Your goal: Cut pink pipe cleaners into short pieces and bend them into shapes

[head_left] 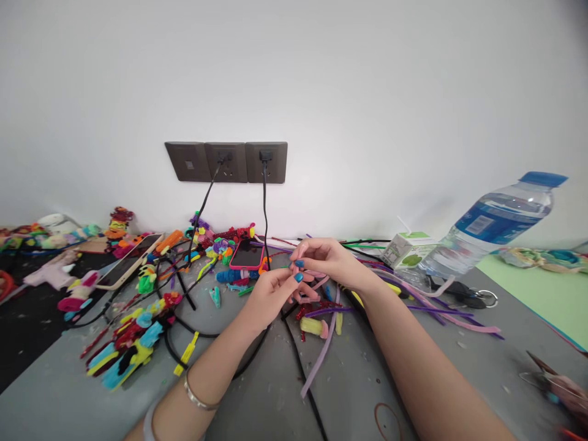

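Observation:
Both my hands meet over the middle of the grey table (275, 392). My left hand (271, 293) pinches a pink pipe cleaner (316, 285) between thumb and blue-nailed fingers. My right hand (324, 257) is curled from the other side, its fingertips closed on the same pink piece. More pipe cleaners lie just under the hands: a long lilac one (321, 355), purple ones (436, 311), red bits and a short yellow-pink piece (313, 327).
A pink-cased phone (247, 254) and a second phone (126, 262) lie charging on black cables (264, 202) from wall sockets (226, 162). Finished colourful pipe-cleaner figures (131, 343) crowd the left. A tilted water bottle (491, 226), a small carton (404, 250), scissors (551, 383) and green paper (542, 294) sit right.

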Tool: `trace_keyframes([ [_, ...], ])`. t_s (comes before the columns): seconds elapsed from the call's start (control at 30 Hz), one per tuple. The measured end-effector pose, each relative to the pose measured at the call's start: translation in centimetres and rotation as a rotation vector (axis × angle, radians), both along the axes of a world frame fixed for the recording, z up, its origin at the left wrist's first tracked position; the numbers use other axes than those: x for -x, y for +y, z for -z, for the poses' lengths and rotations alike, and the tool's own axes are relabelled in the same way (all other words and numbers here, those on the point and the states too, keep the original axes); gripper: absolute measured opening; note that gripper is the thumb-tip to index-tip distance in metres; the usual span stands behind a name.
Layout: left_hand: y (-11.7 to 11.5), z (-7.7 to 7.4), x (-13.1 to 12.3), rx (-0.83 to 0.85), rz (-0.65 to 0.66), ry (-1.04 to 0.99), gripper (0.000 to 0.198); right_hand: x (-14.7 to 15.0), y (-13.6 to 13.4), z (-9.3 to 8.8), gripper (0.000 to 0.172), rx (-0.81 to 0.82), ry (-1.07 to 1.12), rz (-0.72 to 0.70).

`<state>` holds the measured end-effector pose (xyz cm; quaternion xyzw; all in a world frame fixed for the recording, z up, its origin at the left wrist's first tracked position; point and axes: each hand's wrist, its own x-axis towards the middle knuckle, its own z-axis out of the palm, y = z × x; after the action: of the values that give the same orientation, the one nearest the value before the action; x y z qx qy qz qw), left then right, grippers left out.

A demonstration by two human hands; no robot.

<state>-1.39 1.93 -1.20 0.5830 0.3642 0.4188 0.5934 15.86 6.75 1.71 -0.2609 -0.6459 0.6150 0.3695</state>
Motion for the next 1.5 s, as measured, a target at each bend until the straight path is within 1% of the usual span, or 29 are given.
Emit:
trace_keyframes([
  [0.13,0.2,0.4,0.2,-0.003,-0.025,-0.003,0.047,0.1,0.0,-0.2,0.018,-0.055,-0.018,0.023],
  [0.23,0.2,0.3,0.3,-0.025,-0.019,0.005,0.046,0.1,0.1,-0.1,0.017,-0.091,-0.035,0.043],
  [0.4,-0.1,-0.1,0.1,-0.054,0.007,-0.019,0.048,0.0,0.1,0.1,0.018,-0.04,-0.022,0.041],
  [0.53,-0.2,-0.3,0.1,-0.072,0.013,0.019,0.049,-0.2,0.2,0.3,0.017,-0.019,-0.004,0.022],
  [0.8,-0.1,-0.1,0.1,-0.104,0.064,0.076,0.049,-0.3,0.5,0.5,0.016,0.007,0.012,-0.019],
  [0.97,-0.2,-0.2,0.3,-0.153,0.042,0.104,0.043,-0.6,0.3,0.2,0.017,0.026,-0.006,-0.012],
  [1.03,-0.2,-0.2,0.3,-0.142,0.025,0.121,0.04,-0.6,0.2,0.0,0.017,0.023,-0.024,-0.03],
  [1.13,-0.1,0.0,0.3,-0.099,-0.003,0.101,0.037,-0.5,0.0,-0.2,0.018,-0.015,-0.054,-0.076],
  [1.2,0.0,0.2,0.3,-0.07,-0.032,0.037,0.034,-0.2,-0.1,-0.2,0.018,-0.042,-0.032,-0.079],
  [1.27,0.1,0.2,0.2,-0.006,-0.077,-0.07,0.03,0.0,-0.1,-0.2,0.018,-0.096,0.015,-0.017],
  [1.33,0.1,-0.1,0.3,0.131,-0.102,-0.212,0.031,0.3,-0.1,-0.3,0.019,-0.18,0.051,0.089],
  [1.37,0.1,-0.2,0.3,0.221,-0.092,-0.286,0.034,0.5,-0.1,-0.3,0.019,-0.224,0.059,0.141],
  [1.43,0.1,-0.5,0.4,0.395,-0.023,-0.414,0.04,0.7,-0.1,-0.3,0.019,-0.298,0.054,0.214],
  [1.5,0.1,-0.8,0.5,0.505,0.056,-0.495,0.04,1.0,-0.2,-0.4,0.02,-0.354,0.031,0.257],
])
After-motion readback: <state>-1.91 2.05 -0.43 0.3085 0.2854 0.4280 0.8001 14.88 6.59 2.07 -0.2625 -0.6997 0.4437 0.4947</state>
